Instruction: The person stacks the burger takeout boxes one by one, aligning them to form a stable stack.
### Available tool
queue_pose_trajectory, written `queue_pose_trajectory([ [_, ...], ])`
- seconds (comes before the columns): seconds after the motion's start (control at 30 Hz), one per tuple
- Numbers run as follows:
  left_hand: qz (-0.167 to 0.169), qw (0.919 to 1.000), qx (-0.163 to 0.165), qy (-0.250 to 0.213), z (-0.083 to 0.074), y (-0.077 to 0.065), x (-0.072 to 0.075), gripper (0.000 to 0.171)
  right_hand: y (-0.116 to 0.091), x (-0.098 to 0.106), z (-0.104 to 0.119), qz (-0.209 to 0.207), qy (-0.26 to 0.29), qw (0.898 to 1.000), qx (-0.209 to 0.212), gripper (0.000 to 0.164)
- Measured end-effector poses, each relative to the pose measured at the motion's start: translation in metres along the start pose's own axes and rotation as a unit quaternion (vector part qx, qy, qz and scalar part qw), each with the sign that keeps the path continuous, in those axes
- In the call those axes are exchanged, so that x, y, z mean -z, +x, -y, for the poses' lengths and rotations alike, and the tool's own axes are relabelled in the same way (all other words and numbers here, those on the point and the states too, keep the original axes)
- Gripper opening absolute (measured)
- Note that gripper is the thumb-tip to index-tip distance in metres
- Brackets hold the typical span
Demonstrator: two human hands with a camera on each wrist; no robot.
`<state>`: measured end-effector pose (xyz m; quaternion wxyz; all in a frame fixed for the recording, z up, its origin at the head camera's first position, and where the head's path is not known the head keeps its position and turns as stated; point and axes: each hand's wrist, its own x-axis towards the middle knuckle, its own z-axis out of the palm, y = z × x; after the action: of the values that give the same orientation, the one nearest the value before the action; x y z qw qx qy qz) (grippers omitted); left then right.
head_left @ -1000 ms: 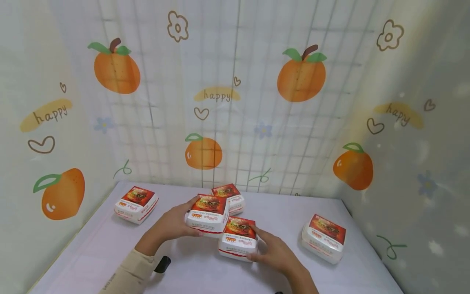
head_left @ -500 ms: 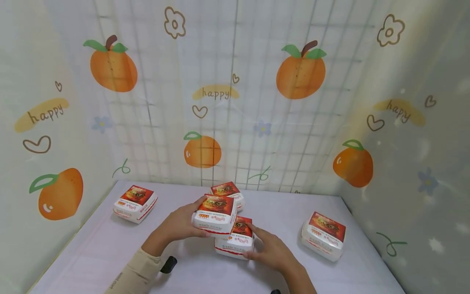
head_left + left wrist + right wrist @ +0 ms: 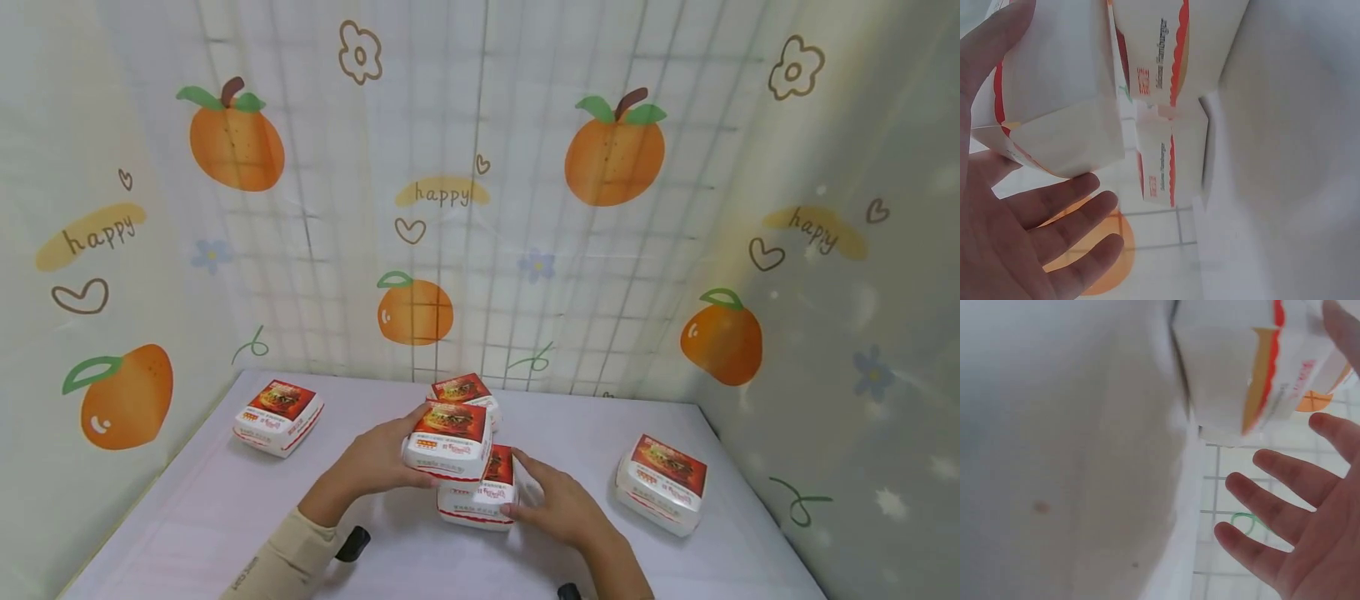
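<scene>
My left hand (image 3: pixel 378 458) holds a white burger box (image 3: pixel 447 442) with a red burger picture on its lid. In the left wrist view, this held box (image 3: pixel 1063 87) is raised off the table, gripped between thumb and forefinger, with the other fingers extended. Below it, partly covered in the head view, a second burger box (image 3: pixel 476 510) rests on the table. My right hand (image 3: pixel 558 500) is at that box's right side, thumb by its near corner; the right wrist view shows straight, spread fingers (image 3: pixel 1272 506). Behind the held box, a third burger box (image 3: pixel 461 388) is partly hidden.
Another burger box (image 3: pixel 279 417) stands at the table's back left, and one more matching box (image 3: pixel 662 483) sits to the right. A curtain (image 3: pixel 510 333) printed with oranges surrounds the white table (image 3: pixel 187 508). Black pieces (image 3: pixel 352 544) show by the wrists.
My left hand has carried its box to the right, over the lower box. The lower box has shifted slightly left, with my right hand staying at its side.
</scene>
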<state>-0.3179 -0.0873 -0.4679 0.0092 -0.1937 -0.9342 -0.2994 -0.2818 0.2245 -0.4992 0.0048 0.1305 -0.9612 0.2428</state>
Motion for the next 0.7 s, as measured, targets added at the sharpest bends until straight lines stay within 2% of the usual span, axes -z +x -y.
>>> queue_pose_trajectory([
  [0.17,0.000,0.9999,-0.012,0.000,-0.007,0.001,-0.005,0.126,0.003,0.006,0.002,-0.011,0.008,1.000,0.009,0.093],
  [0.4,0.005,1.0000,-0.005,0.003,-0.012,0.001,-0.013,0.125,0.006,0.003,0.006,-0.017,0.039,0.999,0.016,0.099],
  [0.53,0.003,0.9999,-0.013,0.011,-0.014,0.000,-0.016,0.125,0.006,0.002,0.009,-0.024,0.051,0.998,0.025,0.098],
  [0.7,-0.001,0.9998,-0.016,-0.008,-0.016,-0.001,-0.016,0.126,0.007,0.003,0.010,-0.024,0.052,0.998,0.034,0.097],
])
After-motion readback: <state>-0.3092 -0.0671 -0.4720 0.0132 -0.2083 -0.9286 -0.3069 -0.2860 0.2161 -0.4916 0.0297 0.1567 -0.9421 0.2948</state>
